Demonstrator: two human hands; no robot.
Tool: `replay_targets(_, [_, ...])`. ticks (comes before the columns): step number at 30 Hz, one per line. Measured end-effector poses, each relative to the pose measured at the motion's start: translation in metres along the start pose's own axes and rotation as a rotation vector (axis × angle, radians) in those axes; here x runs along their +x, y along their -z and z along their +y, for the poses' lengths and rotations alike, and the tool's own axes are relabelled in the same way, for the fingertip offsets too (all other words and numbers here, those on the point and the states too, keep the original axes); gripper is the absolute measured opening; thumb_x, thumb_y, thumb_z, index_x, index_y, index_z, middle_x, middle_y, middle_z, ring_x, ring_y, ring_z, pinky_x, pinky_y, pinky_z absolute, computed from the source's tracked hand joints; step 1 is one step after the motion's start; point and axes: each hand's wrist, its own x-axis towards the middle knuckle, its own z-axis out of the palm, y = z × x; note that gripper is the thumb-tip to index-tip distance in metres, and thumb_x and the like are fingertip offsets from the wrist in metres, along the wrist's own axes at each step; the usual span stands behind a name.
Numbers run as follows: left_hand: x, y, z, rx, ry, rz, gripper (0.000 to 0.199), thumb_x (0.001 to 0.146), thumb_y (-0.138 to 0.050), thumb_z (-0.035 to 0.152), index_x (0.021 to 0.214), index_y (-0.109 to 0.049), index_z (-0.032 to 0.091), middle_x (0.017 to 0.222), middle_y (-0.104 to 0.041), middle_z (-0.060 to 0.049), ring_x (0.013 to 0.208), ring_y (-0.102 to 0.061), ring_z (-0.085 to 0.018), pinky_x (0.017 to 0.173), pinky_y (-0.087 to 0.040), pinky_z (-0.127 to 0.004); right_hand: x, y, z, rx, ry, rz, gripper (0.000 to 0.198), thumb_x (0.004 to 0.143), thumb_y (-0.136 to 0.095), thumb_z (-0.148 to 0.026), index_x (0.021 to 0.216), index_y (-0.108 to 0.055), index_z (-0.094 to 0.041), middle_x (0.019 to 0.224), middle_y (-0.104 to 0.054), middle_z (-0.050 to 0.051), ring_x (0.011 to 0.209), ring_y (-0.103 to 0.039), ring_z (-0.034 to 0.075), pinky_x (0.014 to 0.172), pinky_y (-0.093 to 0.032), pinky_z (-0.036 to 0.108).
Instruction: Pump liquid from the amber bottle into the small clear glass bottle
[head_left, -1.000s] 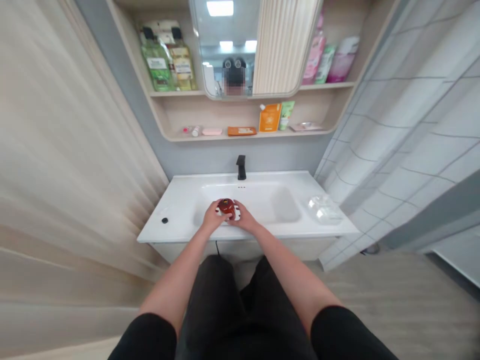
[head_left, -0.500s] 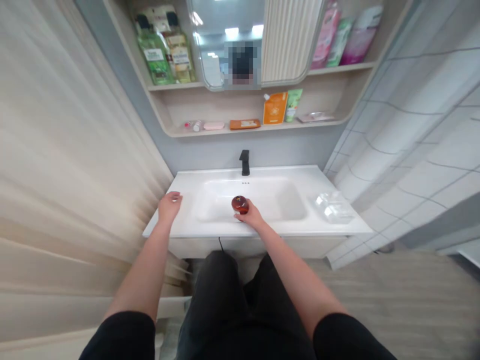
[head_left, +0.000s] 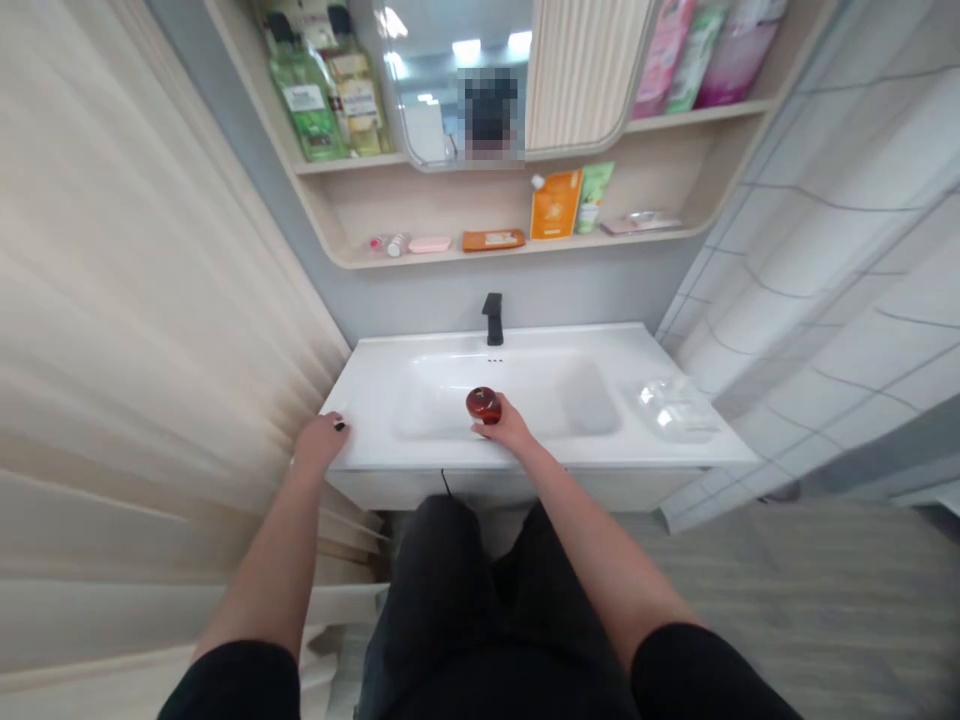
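Left hand (head_left: pixel 318 440), closure unclear, was moved to the black piece (head_left: pixel 340 426), left of the red jar (head_left: pixel 483 403) clamped by the right hand (head_left: pixel 511 428).

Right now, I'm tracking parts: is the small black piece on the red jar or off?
Off: the small black piece is at the left hand, apart from the red jar in the right hand.

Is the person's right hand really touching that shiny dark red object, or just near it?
Touching. The head view shows the right hand curled around the side of the dark red object, with no gap between them.
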Motion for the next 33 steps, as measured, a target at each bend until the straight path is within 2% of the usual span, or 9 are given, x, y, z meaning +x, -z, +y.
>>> replay_targets(3, [-0.002, 0.006, 0.006, -0.086, 0.012, 0.011, 0.019, 0.084, -0.073, 0.036, 0.097, -0.078, 0.022, 0.103, -0.083, -0.014, 0.109, -0.077, -0.038, 0.096, -0.06, -0.044, 0.001, 0.0, 0.003, -0.015, 0.024, 0.006, 0.077, 0.063, -0.099, -0.04, 0.13, -0.064, -0.024, 0.118, -0.079, 0.006, 0.103, -0.076, 0.028, 0.1, -0.06, 0.047])
replay_targets(6, [-0.015, 0.013, 0.034, -0.4, 0.039, 0.06, 0.019, 0.081, -0.076, 0.038, 0.094, -0.075, 0.024, 0.097, -0.082, -0.007, 0.104, -0.078, -0.032, 0.098, -0.061, -0.041, 0.002, -0.001, 0.004, 0.0, 0.053, 0.014, 0.079, 0.063, -0.099, -0.042, 0.131, -0.064, -0.023, 0.119, -0.079, 0.007, 0.103, -0.076, 0.029, 0.101, -0.06, 0.047])
replay_targets(8, [-0.032, 0.018, 0.072, -0.679, -0.017, 0.087, 0.026, 0.079, -0.08, 0.039, 0.099, -0.073, 0.023, 0.099, -0.082, -0.005, 0.101, -0.079, -0.027, 0.099, -0.061, -0.04, 0.002, -0.001, 0.0, 0.039, 0.081, 0.019, 0.081, 0.064, -0.099, -0.044, 0.133, -0.063, -0.023, 0.122, -0.079, 0.008, 0.106, -0.076, 0.029, 0.104, -0.06, 0.047])
replay_targets(12, [-0.071, 0.028, 0.171, -1.254, -0.33, 0.008, 0.047, 0.081, -0.086, 0.045, 0.119, -0.074, 0.022, 0.119, -0.082, -0.009, 0.107, -0.081, -0.027, 0.101, -0.062, -0.042, -0.013, -0.001, -0.023, 0.084, 0.142, 0.07, 0.082, 0.068, -0.097, -0.048, 0.138, -0.063, -0.022, 0.13, -0.078, 0.01, 0.114, -0.076, 0.03, 0.108, -0.059, 0.046])
replay_targets(15, [-0.096, 0.038, 0.231, -1.431, -0.432, 0.018, 0.035, 0.087, -0.085, 0.044, 0.112, -0.077, 0.021, 0.117, -0.083, -0.011, 0.113, -0.08, -0.027, 0.111, -0.06, -0.047, -0.037, 0.002, -0.049, 0.082, 0.19, 0.089, 0.082, 0.072, -0.095, -0.049, 0.142, -0.062, -0.022, 0.133, -0.077, 0.012, 0.118, -0.075, 0.032, 0.108, -0.06, 0.046])
replay_targets(17, [-0.11, 0.043, 0.254, -1.464, -0.461, 0.043, 0.029, 0.089, -0.085, 0.041, 0.11, -0.08, 0.021, 0.119, -0.084, -0.01, 0.114, -0.079, -0.026, 0.114, -0.06, -0.048, -0.056, 0.006, -0.063, 0.04, 0.214, 0.106, 0.08, 0.074, -0.095, -0.049, 0.143, -0.062, -0.023, 0.134, -0.076, 0.012, 0.118, -0.075, 0.033, 0.107, -0.06, 0.047])
replay_targets(23, [-0.138, 0.043, 0.27, -1.457, -0.57, 0.032, 0.022, 0.087, -0.087, 0.038, 0.102, -0.084, 0.023, 0.116, -0.083, -0.009, 0.113, -0.079, -0.027, 0.111, -0.064, -0.05, -0.097, 0.027, -0.084, -0.11, 0.203, 0.208, 0.079, 0.074, -0.096, -0.047, 0.142, -0.063, -0.026, 0.133, -0.074, 0.012, 0.118, -0.074, 0.035, 0.106, -0.061, 0.05])
replay_targets(29, [-0.164, 0.038, 0.276, -1.435, -0.479, 0.13, 0.024, 0.088, -0.087, 0.042, 0.101, -0.08, 0.023, 0.114, -0.083, -0.01, 0.11, -0.08, -0.027, 0.108, -0.066, -0.05, -0.122, 0.032, -0.095, -0.273, 0.196, 0.297, 0.083, 0.073, -0.097, -0.049, 0.146, -0.062, -0.027, 0.127, -0.073, 0.013, 0.112, -0.074, 0.038, 0.102, -0.062, 0.054])
replay_targets(33, [-0.175, 0.042, 0.277, -1.452, -0.42, 0.096, 0.025, 0.085, -0.087, 0.042, 0.097, -0.074, 0.024, 0.107, -0.083, -0.009, 0.105, -0.08, -0.028, 0.107, -0.065, -0.051, -0.137, 0.039, -0.107, -0.371, 0.21, 0.31, 0.082, 0.072, -0.096, -0.046, 0.145, -0.063, -0.027, 0.125, -0.072, 0.014, 0.111, -0.074, 0.04, 0.098, -0.062, 0.054])
